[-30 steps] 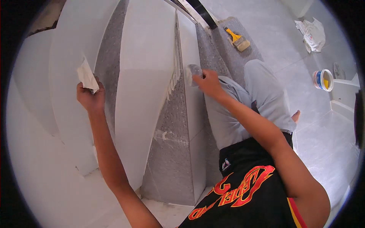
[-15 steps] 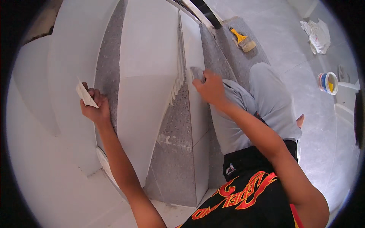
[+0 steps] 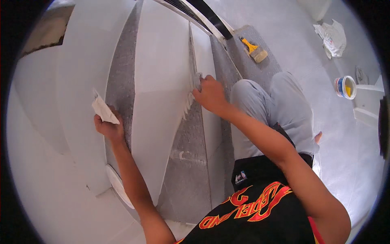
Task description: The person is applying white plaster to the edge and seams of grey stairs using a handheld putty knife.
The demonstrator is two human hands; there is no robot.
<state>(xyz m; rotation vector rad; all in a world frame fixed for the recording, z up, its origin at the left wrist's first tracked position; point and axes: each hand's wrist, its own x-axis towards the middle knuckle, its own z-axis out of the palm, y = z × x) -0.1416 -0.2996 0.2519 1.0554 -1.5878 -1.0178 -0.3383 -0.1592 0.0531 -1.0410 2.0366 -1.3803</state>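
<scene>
My left hand (image 3: 110,127) is closed on a putty knife (image 3: 105,110) whose blade is coated with off-white filler. It is held up in front of a grey speckled strip at the left. My right hand (image 3: 212,94) grips a second putty knife (image 3: 198,79), mostly hidden by the fingers. That blade meets the long edge between a white panel (image 3: 162,69) and a grey speckled stone surface (image 3: 187,142). Wet filler (image 3: 188,105) lies in ragged ridges along this edge, just left of my right hand.
A yellow-handled brush (image 3: 254,49) rests on a grey slab at the upper right. Further right stand a small white tub (image 3: 345,87) with something yellow inside and a crumpled white bag (image 3: 332,38). A dark rail (image 3: 209,16) crosses the top. My bent knees are close beside the ledge.
My right hand and its putty knife have moved left, from the narrow pale face onto the filler-covered edge. The left hand's putty knife has tilted, its coated face turned more into view.
</scene>
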